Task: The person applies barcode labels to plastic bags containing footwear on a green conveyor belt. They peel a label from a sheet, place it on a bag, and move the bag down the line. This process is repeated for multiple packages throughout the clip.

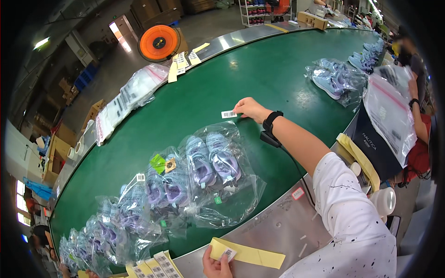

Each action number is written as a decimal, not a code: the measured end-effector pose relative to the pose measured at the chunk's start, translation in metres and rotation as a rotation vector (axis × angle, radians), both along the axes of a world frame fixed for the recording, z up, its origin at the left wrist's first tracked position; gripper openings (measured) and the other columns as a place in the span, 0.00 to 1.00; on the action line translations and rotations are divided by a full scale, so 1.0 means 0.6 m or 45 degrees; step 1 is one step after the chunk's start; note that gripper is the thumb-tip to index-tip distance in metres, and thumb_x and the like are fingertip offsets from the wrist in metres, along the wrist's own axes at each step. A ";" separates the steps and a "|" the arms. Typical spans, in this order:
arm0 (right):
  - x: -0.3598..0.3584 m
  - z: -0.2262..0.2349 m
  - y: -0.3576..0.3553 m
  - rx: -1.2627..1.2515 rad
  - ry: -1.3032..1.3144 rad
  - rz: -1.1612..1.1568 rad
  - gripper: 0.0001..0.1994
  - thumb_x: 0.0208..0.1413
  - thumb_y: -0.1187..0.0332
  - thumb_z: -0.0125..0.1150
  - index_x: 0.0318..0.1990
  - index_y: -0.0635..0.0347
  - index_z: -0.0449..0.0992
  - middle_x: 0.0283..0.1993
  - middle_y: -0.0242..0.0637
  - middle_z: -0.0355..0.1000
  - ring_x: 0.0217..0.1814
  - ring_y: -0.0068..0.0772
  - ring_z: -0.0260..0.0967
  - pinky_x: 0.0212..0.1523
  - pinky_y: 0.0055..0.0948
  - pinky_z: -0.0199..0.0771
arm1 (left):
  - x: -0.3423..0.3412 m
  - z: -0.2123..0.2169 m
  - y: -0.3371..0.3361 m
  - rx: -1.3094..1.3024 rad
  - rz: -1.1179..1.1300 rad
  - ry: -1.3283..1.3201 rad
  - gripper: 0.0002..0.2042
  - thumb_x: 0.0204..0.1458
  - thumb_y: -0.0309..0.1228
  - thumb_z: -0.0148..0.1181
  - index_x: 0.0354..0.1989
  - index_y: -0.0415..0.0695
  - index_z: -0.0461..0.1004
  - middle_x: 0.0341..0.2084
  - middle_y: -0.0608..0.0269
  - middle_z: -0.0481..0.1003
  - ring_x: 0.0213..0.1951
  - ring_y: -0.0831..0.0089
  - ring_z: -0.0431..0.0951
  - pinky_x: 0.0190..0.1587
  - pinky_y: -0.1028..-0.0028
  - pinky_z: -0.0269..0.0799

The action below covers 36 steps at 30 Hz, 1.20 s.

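Note:
My right hand (251, 109) reaches out over the green conveyor belt (273, 69). A small white barcode sticker (228, 114) is pinched between its fingertips, and a black band circles that wrist. Low in the view, my left hand (217, 265) grips a yellow label backing strip (262, 257) with one barcode sticker (227, 254) on it by the thumb. Just below the right hand lies a pair of light blue and lilac sneakers (211, 160) in a clear plastic bag. Another bagged pair (167, 185), with a green tag, lies to its left.
More bagged sneakers (99, 234) line the belt at lower left. Label sheets (155, 268) lie on the metal ledge (282, 222). Plastic bags (132, 99) are piled along the far edge near an orange fan (159, 42). At right, a dark box (371, 141) stands before a co-worker's arm (419, 123).

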State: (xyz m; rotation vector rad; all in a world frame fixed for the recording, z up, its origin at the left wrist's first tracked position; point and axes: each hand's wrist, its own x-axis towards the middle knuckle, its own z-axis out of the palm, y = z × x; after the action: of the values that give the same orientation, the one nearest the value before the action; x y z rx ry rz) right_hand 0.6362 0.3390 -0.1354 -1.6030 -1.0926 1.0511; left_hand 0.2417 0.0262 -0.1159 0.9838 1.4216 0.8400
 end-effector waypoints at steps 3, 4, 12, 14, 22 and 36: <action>-0.012 -0.011 0.015 -0.044 -0.088 0.104 0.05 0.50 0.70 0.62 0.29 0.61 0.76 0.31 0.33 0.71 0.35 0.24 0.65 0.35 0.26 0.65 | 0.005 -0.002 0.003 -0.017 0.025 -0.054 0.23 0.55 0.20 0.54 0.59 0.35 0.58 0.46 0.53 0.70 0.44 0.71 0.73 0.46 0.75 0.70; -0.017 -0.015 0.019 -0.058 -0.114 0.127 0.05 0.49 0.70 0.62 0.29 0.62 0.76 0.30 0.33 0.71 0.34 0.25 0.65 0.35 0.26 0.64 | 0.006 -0.001 0.002 -0.009 0.023 -0.043 0.23 0.55 0.20 0.54 0.59 0.35 0.58 0.46 0.53 0.70 0.44 0.71 0.73 0.46 0.75 0.70; -0.034 -0.048 0.050 -0.039 -0.338 0.050 0.05 0.44 0.75 0.64 0.26 0.68 0.77 0.29 0.41 0.74 0.33 0.33 0.70 0.37 0.34 0.69 | 0.009 -0.008 -0.004 -0.006 -0.004 0.043 0.23 0.55 0.20 0.55 0.59 0.36 0.59 0.44 0.53 0.71 0.43 0.71 0.73 0.45 0.76 0.70; -0.038 -0.053 0.052 -0.007 -0.468 0.059 0.05 0.41 0.75 0.66 0.24 0.69 0.77 0.26 0.43 0.74 0.30 0.33 0.71 0.34 0.33 0.70 | 0.013 -0.003 -0.003 0.006 -0.015 0.049 0.23 0.55 0.20 0.55 0.59 0.35 0.59 0.44 0.53 0.71 0.43 0.71 0.73 0.45 0.76 0.70; -0.102 -0.032 0.026 -0.082 -1.114 0.066 0.20 0.37 0.62 0.71 0.38 0.65 0.78 0.51 0.50 0.66 0.54 0.51 0.66 0.51 0.41 0.71 | 0.010 -0.009 -0.004 0.040 -0.008 0.018 0.23 0.55 0.21 0.55 0.59 0.35 0.58 0.45 0.52 0.71 0.43 0.69 0.74 0.46 0.75 0.70; 0.221 0.025 -0.079 -0.147 -1.451 -0.528 0.10 0.42 0.70 0.56 0.33 0.61 0.80 0.38 0.52 0.75 0.42 0.52 0.74 0.43 0.43 0.75 | 0.032 -0.002 -0.003 0.150 0.034 -0.094 0.23 0.53 0.19 0.56 0.58 0.34 0.59 0.45 0.50 0.71 0.43 0.67 0.74 0.45 0.73 0.71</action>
State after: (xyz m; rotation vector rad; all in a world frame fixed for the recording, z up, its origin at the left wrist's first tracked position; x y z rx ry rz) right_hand 0.7686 0.2918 -0.1204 -2.4577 -1.2838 -0.1750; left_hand 0.2611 0.0244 -0.1170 1.0140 1.3369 0.9790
